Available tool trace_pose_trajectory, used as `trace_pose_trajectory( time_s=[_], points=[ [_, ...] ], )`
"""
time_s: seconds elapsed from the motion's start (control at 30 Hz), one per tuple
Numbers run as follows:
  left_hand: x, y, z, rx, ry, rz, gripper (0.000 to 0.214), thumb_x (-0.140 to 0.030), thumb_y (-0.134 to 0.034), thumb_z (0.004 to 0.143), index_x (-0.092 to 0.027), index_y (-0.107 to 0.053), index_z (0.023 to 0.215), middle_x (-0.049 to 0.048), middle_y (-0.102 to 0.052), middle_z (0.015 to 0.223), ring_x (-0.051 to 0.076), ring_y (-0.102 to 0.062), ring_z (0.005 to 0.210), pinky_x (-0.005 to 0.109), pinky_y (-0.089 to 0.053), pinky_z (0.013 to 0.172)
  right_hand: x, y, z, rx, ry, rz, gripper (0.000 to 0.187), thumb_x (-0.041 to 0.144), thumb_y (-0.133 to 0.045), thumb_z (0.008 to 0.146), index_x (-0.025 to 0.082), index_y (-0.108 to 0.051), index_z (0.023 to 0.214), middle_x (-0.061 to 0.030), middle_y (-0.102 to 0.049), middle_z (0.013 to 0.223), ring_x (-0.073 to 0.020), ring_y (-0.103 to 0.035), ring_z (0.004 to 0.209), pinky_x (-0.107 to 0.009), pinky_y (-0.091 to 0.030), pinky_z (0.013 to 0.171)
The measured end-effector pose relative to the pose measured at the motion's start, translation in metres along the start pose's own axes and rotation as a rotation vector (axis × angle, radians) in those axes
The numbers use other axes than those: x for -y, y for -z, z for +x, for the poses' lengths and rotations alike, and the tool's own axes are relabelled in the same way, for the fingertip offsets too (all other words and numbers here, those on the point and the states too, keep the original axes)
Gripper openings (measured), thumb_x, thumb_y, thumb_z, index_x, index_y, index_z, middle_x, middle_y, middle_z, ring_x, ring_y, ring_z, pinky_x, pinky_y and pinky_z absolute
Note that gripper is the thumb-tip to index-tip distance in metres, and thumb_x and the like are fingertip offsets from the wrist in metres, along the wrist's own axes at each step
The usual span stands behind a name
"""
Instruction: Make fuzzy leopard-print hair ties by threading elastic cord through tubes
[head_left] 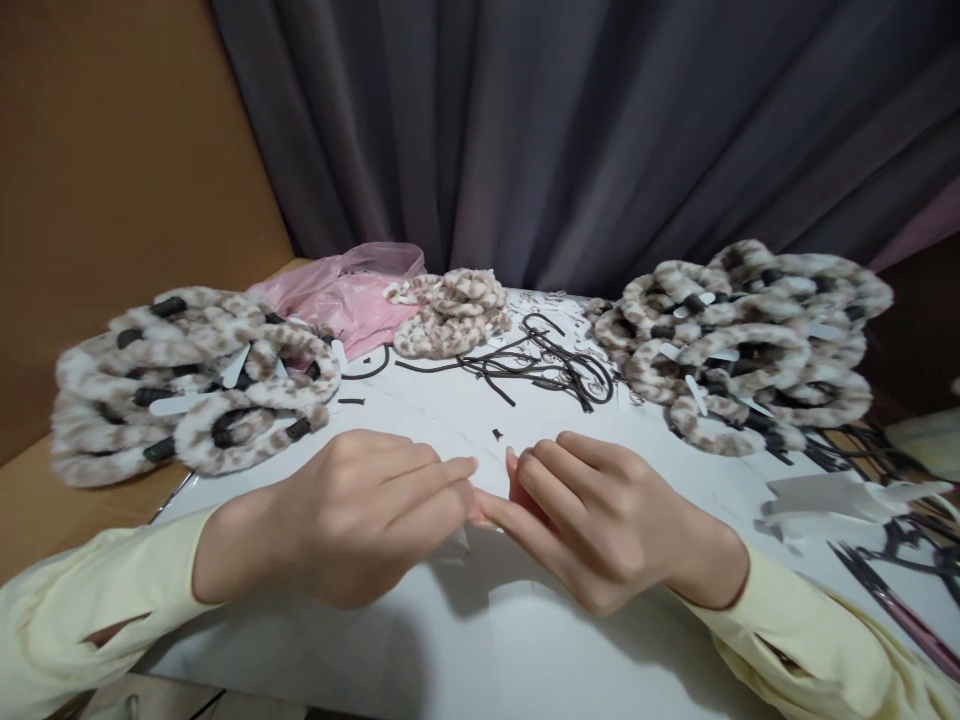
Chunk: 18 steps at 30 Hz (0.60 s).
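My left hand (379, 510) and my right hand (596, 510) meet at the fingertips above the white table. Both have curled fingers. The left thumb and index finger are pinched together, and a right fingertip presses against them. Whatever lies between the fingers, if anything, is hidden or too small to name. Just beyond the hands is a tiny black scrap (497, 434). Farther back, a tangle of black cord pieces (574, 380) lies on the table.
Spotted plush rings with black sections and white tags are heaped at left (187, 380) and right (750, 340). Between them sit a smaller plush pile (457, 310) and a pink plastic bag (352, 290). Pink-handled tweezers (892, 605) and white paper (825, 500) lie at right. A grey curtain (525, 130) hangs behind.
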<state>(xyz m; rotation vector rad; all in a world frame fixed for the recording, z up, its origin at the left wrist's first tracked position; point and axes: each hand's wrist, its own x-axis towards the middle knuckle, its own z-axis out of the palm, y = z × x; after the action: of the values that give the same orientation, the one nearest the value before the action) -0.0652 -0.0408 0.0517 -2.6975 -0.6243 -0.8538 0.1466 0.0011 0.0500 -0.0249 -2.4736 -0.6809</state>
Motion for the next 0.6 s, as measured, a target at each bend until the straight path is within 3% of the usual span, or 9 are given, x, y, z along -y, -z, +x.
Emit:
trace_pose_trajectory(
  time_s=[0.17, 0.33, 0.6],
  points=[
    [0.000, -0.001, 0.006, 0.001, 0.067, -0.069, 0.010, -0.011, -0.049, 0.088, -0.012, -0.058, 0.085, 0.0065, -0.073, 0.081, 0.013, -0.065, 0.062, 0.023, -0.050, 0.057, 0.000, 0.001, 0.001, -0.011, -0.018, 0.011, 0.020, 0.017, -0.056, 0.085, 0.014, -0.057, 0.065, 0.0007, -0.044, 0.048, -0.0122, -0.037, 0.048, -0.029, -0.022, 0.047],
    [-0.003, -0.007, 0.004, 0.016, 0.270, -0.300, 0.014, -0.016, -0.045, 0.092, -0.014, -0.058, 0.088, 0.0037, -0.070, 0.077, 0.011, -0.065, 0.064, 0.019, -0.049, 0.061, -0.002, 0.000, 0.000, -0.018, -0.027, 0.027, 0.012, 0.015, -0.052, 0.085, 0.014, -0.063, 0.079, -0.0008, -0.047, 0.050, -0.0141, -0.035, 0.048, -0.029, -0.020, 0.046],
    [-0.008, -0.016, -0.005, 0.022, 0.258, -0.065, 0.016, -0.013, -0.041, 0.091, -0.017, -0.053, 0.081, 0.0005, -0.064, 0.067, 0.011, -0.059, 0.057, 0.021, -0.046, 0.059, -0.002, -0.004, -0.001, 0.001, -0.053, 0.042, 0.019, 0.016, -0.053, 0.086, 0.014, -0.058, 0.068, 0.0001, -0.045, 0.048, -0.0134, -0.035, 0.047, -0.029, -0.023, 0.047]
  ],
)
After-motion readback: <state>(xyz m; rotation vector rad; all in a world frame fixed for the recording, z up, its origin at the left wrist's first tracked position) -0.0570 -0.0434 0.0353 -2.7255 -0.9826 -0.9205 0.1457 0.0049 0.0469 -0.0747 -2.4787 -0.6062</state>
